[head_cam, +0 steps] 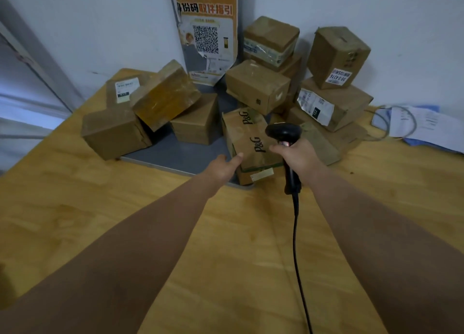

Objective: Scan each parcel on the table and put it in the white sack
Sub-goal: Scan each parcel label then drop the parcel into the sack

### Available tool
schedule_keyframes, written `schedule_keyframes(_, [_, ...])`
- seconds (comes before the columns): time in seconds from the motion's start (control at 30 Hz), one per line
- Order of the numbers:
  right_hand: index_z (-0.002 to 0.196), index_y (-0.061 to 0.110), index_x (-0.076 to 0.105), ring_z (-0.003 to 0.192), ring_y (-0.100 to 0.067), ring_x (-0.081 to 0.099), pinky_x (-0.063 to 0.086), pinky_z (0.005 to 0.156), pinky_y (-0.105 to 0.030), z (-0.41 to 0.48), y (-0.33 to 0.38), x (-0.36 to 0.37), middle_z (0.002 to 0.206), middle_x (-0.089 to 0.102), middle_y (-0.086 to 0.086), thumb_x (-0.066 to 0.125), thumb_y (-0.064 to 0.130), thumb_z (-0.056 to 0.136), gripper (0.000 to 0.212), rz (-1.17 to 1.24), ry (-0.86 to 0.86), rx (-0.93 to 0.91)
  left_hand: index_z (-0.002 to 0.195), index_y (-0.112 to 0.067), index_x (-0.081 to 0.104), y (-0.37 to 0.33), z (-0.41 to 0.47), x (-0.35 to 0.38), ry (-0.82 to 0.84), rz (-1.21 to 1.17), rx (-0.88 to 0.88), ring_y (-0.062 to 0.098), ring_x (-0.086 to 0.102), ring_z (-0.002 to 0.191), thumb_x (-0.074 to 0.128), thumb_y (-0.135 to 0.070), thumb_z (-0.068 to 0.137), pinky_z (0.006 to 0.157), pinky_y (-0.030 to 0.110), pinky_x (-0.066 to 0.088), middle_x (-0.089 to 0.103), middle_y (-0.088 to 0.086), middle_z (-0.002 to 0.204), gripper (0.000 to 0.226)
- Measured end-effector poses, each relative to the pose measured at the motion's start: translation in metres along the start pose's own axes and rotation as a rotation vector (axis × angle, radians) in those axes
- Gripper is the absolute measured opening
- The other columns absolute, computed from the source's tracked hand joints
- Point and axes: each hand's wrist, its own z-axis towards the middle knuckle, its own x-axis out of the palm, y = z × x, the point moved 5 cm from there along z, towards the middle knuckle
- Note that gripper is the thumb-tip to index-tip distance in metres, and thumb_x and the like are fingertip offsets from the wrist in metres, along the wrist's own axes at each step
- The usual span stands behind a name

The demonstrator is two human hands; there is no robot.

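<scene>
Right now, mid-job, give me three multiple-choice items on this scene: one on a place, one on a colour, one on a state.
1. Where does the P&G parcel lie?
A. at the near edge of the grey board, in front of the pile
B. on top of the stack by the wall
C. on the papers at the far right

2. What colour is the scanner?
A. white
B. black
C. orange

3. What is the right hand doing?
A. gripping the scanner's handle
B. lying flat on the table
C. lifting a parcel

Answers:
1 A, since the parcel sits on the board's near corner, nearer than every other box.
2 B, since the head, handle and cable are all black.
3 A, since the fingers are curled round the handle, with the head pointing towards the pile.
</scene>
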Motion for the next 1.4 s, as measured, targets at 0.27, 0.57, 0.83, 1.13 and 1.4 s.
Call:
schedule_keyframes(0.27, [0.115, 0.012, 0.063, 0.098, -0.019, 0.059, 0.04, 0.07, -0.026, 0.002, -0.019, 0.012, 0.103, 0.065, -0.004, 0.073, 0.021, 0.084, 0.034, 0.194, 0.049, 0.102, 0.14, -0.027, 0.034, 0.004, -0.005, 0.016, 0.018, -0.494, -0.034, 0.014, 0.054, 0.099, 0.045, -0.042, 0.1, 0.079, 0.025, 0.045, 0.051, 0.0, 0.119, 0.044])
schedule_keyframes(0.57, [0.119, 0.014, 0.062, 0.1, -0.017, 0.063, 0.049, 0.087, -0.032, -0.043, -0.026, 0.02, 0.106, 0.068, -0.002, 0.075, 0.011, 0.082, 0.04, 0.297, 0.074, 0.034, 0.136, -0.022, 0.027, 0.049, -0.051, -0.003, -0.028, -0.608, -0.092, 0.026, 0.059, 0.108, 0.07, -0.032, 0.086, 0.083, 0.036, 0.052, 0.056, 0.013, 0.123, 0.067])
schedule_keyframes(0.83, [0.119, 0.006, 0.062, 0.091, -0.031, 0.069, 0.059, 0.081, -0.045, -0.086, 0.001, 0.032, 0.102, 0.068, -0.017, 0.07, 0.032, 0.088, 0.041, 0.519, 0.173, 0.101, 0.146, -0.013, 0.019, 0.075, -0.105, -0.076, -0.336, 0.263, 0.191, 0.022, 0.03, 0.128, 0.085, -0.032, 0.064, 0.108, 0.039, 0.035, 0.029, 0.003, 0.134, 0.107])
schedule_keyframes(1.13, [0.116, 0.016, 0.061, 0.1, -0.033, 0.067, 0.06, 0.07, -0.05, -0.131, 0.03, 0.087, 0.112, 0.068, -0.01, 0.083, 0.051, 0.066, 0.065, 0.573, 0.257, 0.254, 0.132, -0.003, 0.039, 0.097, -0.169, -0.133, -0.788, 1.108, 0.83, 0.035, 0.041, 0.109, 0.086, -0.02, 0.045, 0.092, 0.052, 0.047, 0.047, 0.017, 0.122, 0.1])
schedule_keyframes(1.4, [0.112, 0.012, 0.064, 0.105, -0.023, 0.064, 0.059, 0.081, -0.038, -0.172, 0.011, 0.142, 0.111, 0.067, -0.006, 0.078, 0.016, 0.08, 0.035, 0.569, 0.127, 0.045, 0.128, -0.007, 0.045, 0.149, -0.193, -0.164, -0.722, 1.127, 0.872, 0.035, 0.051, 0.11, 0.079, -0.049, 0.065, 0.092, 0.047, 0.048, 0.053, 0.016, 0.123, 0.083])
